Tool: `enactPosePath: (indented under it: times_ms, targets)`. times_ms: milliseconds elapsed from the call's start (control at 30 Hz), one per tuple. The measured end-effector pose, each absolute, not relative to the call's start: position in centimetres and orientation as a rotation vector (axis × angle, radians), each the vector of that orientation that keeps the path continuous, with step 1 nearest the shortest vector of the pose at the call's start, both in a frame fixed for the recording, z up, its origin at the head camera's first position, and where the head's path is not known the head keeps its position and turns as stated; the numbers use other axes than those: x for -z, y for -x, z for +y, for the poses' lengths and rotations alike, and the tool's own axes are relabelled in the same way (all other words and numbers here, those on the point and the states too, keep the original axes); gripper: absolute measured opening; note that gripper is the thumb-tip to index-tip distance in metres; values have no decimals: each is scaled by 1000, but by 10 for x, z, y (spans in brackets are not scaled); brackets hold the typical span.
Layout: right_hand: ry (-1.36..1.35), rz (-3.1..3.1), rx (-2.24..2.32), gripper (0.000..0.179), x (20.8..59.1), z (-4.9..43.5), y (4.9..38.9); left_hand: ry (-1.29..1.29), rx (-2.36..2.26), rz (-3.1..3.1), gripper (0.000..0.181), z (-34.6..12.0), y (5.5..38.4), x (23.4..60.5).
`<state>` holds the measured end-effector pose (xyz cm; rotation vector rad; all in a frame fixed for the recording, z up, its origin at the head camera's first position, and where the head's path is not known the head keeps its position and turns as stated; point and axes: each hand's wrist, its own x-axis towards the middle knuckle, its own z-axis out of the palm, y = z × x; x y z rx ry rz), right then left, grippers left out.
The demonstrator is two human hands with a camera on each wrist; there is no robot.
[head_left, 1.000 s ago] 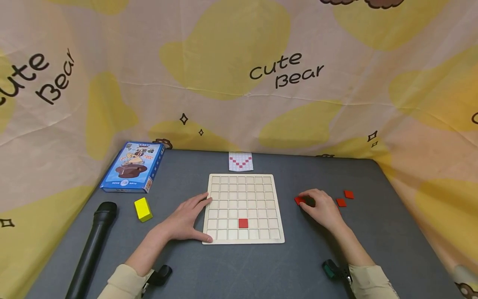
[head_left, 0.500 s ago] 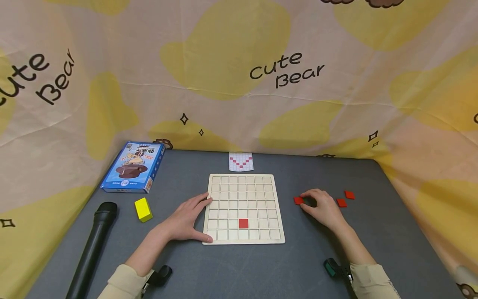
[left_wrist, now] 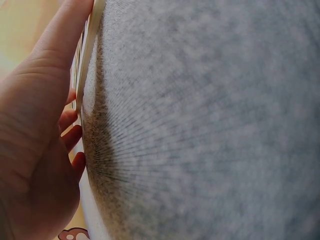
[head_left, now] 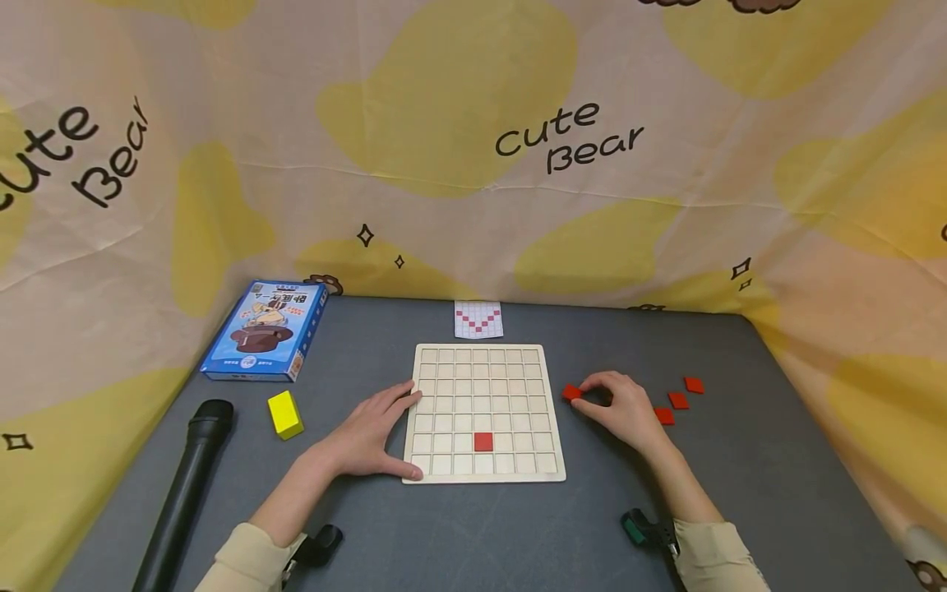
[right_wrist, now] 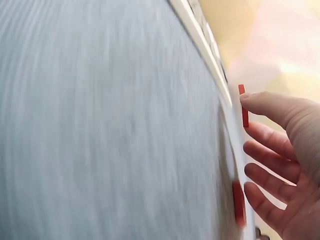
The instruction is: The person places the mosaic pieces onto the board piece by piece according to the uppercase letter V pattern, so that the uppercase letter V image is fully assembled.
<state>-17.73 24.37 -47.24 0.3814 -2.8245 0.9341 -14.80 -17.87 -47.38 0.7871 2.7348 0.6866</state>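
My right hand point(head_left: 620, 411) pinches a red square tile point(head_left: 571, 392) between thumb and index finger, just right of the board. In the right wrist view that tile point(right_wrist: 244, 106) shows edge-on at the fingertips, raised off the table. The pale grid board point(head_left: 482, 413) lies at the centre, with one red tile point(head_left: 483, 442) in a cell of its second row from the near edge. My left hand point(head_left: 373, 432) rests along the board's left edge, fingers and thumb spread and touching it. The left wrist view shows the left hand point(left_wrist: 42, 125) against the board's rim.
Several loose red tiles point(head_left: 678, 400) lie to the right, beyond the right hand. A small card point(head_left: 478, 320) with a red V pattern lies behind the board. At left are a blue box point(head_left: 262, 329), a yellow block point(head_left: 284, 414) and a black microphone point(head_left: 187, 485).
My right hand has lifted the red tile and moved left toward the board, uncovering another red tile behind it. The left hand stays at the board's edge.
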Motion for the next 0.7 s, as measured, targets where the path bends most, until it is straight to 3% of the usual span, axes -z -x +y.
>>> enactPosePath:
  times_ms: [700]
  targets:
    - [-626,-2794,-1172,19,468,137,163,-788,-694,2734,115,-180,147,474]
